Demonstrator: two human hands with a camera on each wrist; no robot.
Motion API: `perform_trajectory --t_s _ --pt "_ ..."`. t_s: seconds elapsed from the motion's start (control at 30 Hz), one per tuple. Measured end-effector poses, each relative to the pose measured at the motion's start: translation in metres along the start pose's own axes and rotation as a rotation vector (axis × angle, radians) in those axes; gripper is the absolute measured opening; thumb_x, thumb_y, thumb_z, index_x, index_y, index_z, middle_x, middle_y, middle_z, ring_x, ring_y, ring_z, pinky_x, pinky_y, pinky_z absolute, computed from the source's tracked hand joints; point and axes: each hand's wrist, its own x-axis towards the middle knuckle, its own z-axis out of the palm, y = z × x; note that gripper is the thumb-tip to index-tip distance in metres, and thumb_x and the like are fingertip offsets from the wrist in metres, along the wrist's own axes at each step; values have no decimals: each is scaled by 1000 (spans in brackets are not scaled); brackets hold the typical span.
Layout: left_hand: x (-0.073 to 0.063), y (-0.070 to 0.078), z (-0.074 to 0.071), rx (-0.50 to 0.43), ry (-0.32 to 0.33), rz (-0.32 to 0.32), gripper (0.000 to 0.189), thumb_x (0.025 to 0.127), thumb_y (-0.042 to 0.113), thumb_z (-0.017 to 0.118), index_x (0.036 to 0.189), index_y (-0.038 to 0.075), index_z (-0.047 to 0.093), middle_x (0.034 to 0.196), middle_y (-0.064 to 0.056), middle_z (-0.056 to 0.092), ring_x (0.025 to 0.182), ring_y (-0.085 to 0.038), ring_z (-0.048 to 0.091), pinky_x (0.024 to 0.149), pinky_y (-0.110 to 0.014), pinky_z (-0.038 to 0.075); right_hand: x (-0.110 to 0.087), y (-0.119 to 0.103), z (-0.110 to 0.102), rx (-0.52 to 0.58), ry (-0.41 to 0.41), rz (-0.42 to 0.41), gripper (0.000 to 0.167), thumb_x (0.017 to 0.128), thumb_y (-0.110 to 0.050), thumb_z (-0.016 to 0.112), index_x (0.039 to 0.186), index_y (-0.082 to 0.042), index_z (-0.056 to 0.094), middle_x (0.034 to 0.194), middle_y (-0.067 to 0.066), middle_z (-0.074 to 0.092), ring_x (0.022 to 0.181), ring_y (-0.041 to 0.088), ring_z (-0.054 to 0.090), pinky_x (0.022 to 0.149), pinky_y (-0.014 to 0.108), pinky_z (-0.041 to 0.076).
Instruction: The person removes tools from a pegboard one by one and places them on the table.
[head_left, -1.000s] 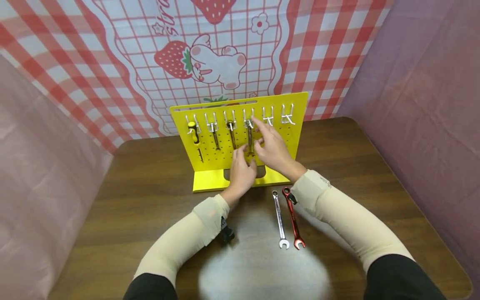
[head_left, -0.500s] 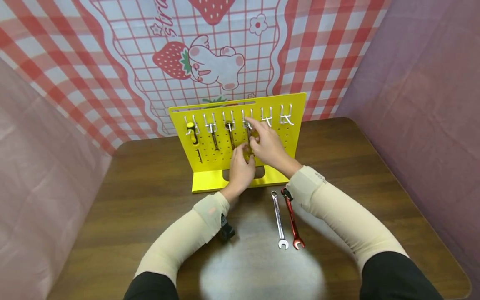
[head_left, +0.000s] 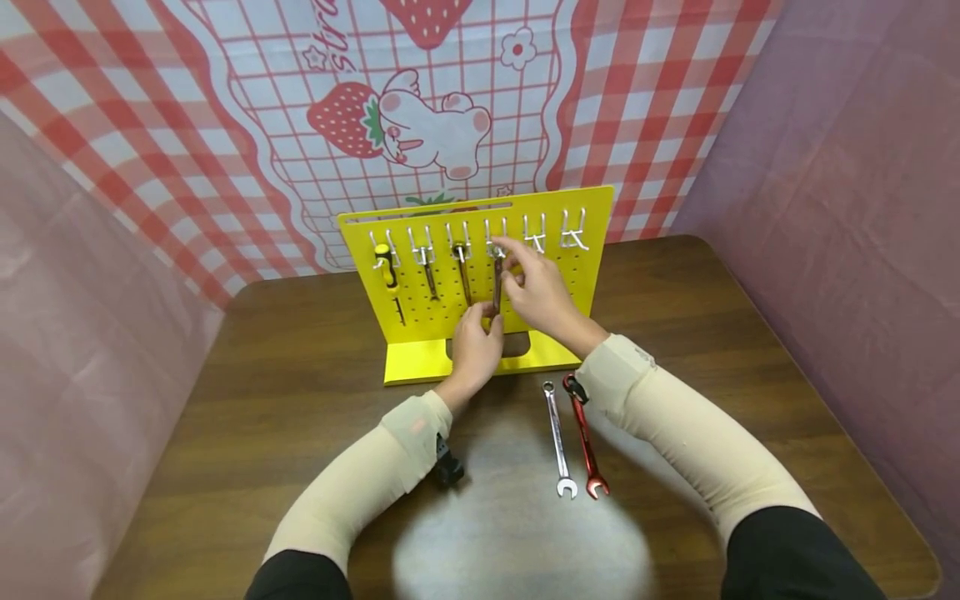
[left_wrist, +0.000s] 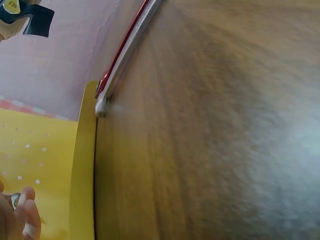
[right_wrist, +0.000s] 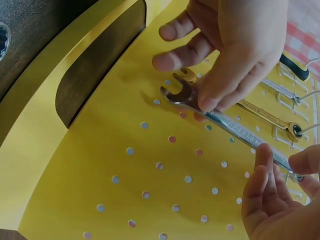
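A silver combination wrench (right_wrist: 235,130) hangs down the front of a yellow pegboard (head_left: 420,323), below the fourth hook from the left. My left hand (head_left: 477,346) pinches its shank just above the open jaw, which shows in the right wrist view. At the ring end, my right hand (head_left: 543,293) holds the wrench between thumb and fingers, close to the hook. Whether the ring sits fully on the hook is hidden by the fingers. Beside it hangs a gold ratcheting wrench (right_wrist: 265,116). A smaller wrench (head_left: 430,275) and a yellow-black screwdriver (head_left: 387,268) hang farther left.
On the brown table (head_left: 300,400), a silver wrench (head_left: 558,442) and a red ratcheting wrench (head_left: 587,442) lie side by side before the board. Two more white hooks (head_left: 574,235) stick out at the board's right. A patterned cloth (head_left: 450,100) stands behind.
My left hand has slid slightly down towards the wrench's lower end and pinches it there. My right hand has shifted left, its fingers now at the top of the wrench.
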Motion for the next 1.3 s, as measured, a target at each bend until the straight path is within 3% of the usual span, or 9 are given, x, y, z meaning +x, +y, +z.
perform_trajectory --t_s 0.37,0.53,0.63,0.8,0.9,1.13,1.3 --pt "-6 -4 -3 -27 2 -10 18 101 11 60 112 1 70 100 -9 69 70 -16 67 58 -27 53 -2 -3 -2 20 23 -7 40 102 -6 55 143 -9 53 98 10 65 53 17 51 46 30 42" --pt "-7 -6 -4 -48 4 -7 15 101 10 61 109 1 71 95 -9 71 67 -15 67 56 -26 52 -3 -5 -2 40 34 3 36 104 -8 53 140 -8 55 99 10 66 59 15 61 45 29 44" --pt "-8 -6 -5 -63 -2 -10 15 100 9 62 109 1 71 92 -9 72 65 -15 67 55 -26 52 -4 -7 -2 74 35 10 35 104 -6 53 139 -7 56 104 13 66 65 20 68 43 29 43" --pt "-9 -7 -5 -77 -22 -15 15 100 11 63 107 2 72 93 -10 73 66 -17 69 56 -27 53 -5 -8 -2 127 52 1 33 104 -3 52 136 -3 58 108 18 66 69 32 71 39 28 41" --pt "-10 -7 -5 -90 -43 -30 14 100 12 63 106 2 72 95 -11 73 69 -19 70 58 -28 55 -6 -8 -2 140 67 -9 31 104 -3 52 133 -1 60 104 19 67 66 32 70 38 27 40" --pt "-14 -6 -6 -140 -86 -46 15 101 12 61 105 2 71 99 -11 74 76 -23 72 63 -30 56 -6 -8 -3 152 84 -15 27 104 -4 53 129 -1 63 100 18 68 58 18 67 38 27 40" --pt "-17 -4 -8 -155 -102 -44 15 101 12 61 104 2 71 93 -10 74 75 -22 71 62 -30 56 -7 -9 -3 160 80 -14 27 104 -6 53 129 -1 63 101 18 69 58 20 67 37 28 40"
